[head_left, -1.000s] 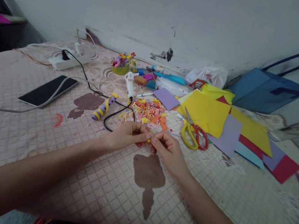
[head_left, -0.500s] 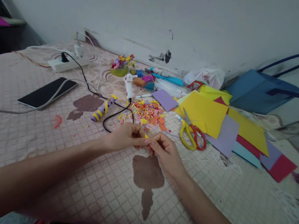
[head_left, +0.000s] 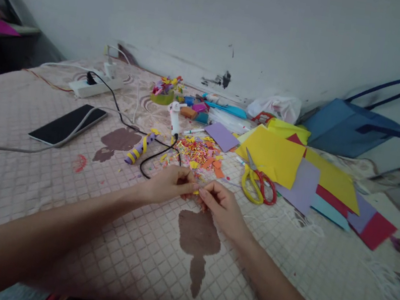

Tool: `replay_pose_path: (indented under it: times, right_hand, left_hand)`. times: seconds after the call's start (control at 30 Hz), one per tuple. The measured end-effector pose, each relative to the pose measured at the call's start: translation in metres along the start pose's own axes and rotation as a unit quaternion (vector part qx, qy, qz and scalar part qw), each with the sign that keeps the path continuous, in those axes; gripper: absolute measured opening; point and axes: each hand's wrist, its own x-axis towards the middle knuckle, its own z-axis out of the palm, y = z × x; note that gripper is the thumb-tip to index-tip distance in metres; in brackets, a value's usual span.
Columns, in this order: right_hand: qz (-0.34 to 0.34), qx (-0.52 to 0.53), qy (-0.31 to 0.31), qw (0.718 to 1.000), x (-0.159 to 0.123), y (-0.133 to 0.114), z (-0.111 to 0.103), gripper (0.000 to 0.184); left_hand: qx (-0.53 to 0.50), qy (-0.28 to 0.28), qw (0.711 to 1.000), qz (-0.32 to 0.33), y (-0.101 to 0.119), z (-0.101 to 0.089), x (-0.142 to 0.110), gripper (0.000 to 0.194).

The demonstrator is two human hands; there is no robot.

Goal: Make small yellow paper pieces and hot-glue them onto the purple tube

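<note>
Between the fingertips of both hands is a small yellow piece (head_left: 195, 192), mostly hidden; it looks like paper or foam. My left hand (head_left: 172, 184) pinches it from the left, thumb and forefinger pressed together. From the right, my right hand (head_left: 219, 199) grips it in the same way, the fingertips of the two hands almost touching. Just beyond them lies a heap of colourful scraps (head_left: 197, 152). A white glue gun (head_left: 174, 117) stands behind the scraps, its black cord looping toward my left hand. Right of my hands rest scissors (head_left: 255, 181) with one yellow and one red handle.
A purple roll with a yellow spiral (head_left: 140, 148) lies left of the scraps. Farther left are a black phone-like slab (head_left: 68, 124) and a white power strip (head_left: 94, 86). Coloured sheets (head_left: 270, 153) spread to the right, before a blue bag (head_left: 349, 127). A green bowl (head_left: 161, 98) stands behind.
The yellow piece shows a little more between my fingertips, which have shifted slightly. The whole view has moved a little; the things on the table keep their places.
</note>
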Motion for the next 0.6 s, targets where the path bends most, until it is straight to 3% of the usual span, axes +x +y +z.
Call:
replay_pose_path:
  times: [0.1,0.13,0.2,0.27,0.4,0.47,0.6]
  right_hand:
    - [-0.038,-0.132,-0.007,0.990,0.004,-0.005,-0.016,0.023]
    - [-0.064,-0.209,0.007,0.976,0.006,-0.005,-0.027,0.021]
    - [-0.104,-0.359,0.099,0.922,0.011,-0.004,-0.056,0.019]
    - [-0.072,-0.437,0.179,0.879,0.013,0.002,-0.089,0.023]
    - [0.035,-0.543,0.232,0.806,0.013,0.022,-0.134,0.024]
    - [0.072,-0.567,0.230,0.787,0.012,0.030,-0.140,0.031]
    - [0.131,-0.563,0.231,0.783,0.012,0.030,-0.133,0.034]
  left_hand:
    - [0.004,0.023,1.000,0.007,0.001,-0.001,0.000,0.027]
    - [0.002,0.030,1.000,0.004,0.001,-0.002,0.001,0.028]
    - [-0.008,0.044,0.999,-0.005,0.002,-0.003,0.001,0.028]
    - [-0.011,0.056,0.998,-0.008,0.003,-0.004,0.002,0.029]
    - [-0.007,0.063,0.998,-0.001,-0.001,-0.003,0.004,0.032]
    - [-0.016,0.071,0.997,-0.001,-0.002,-0.002,0.007,0.033]
    - [-0.044,0.075,0.996,-0.032,0.004,0.002,0.016,0.030]
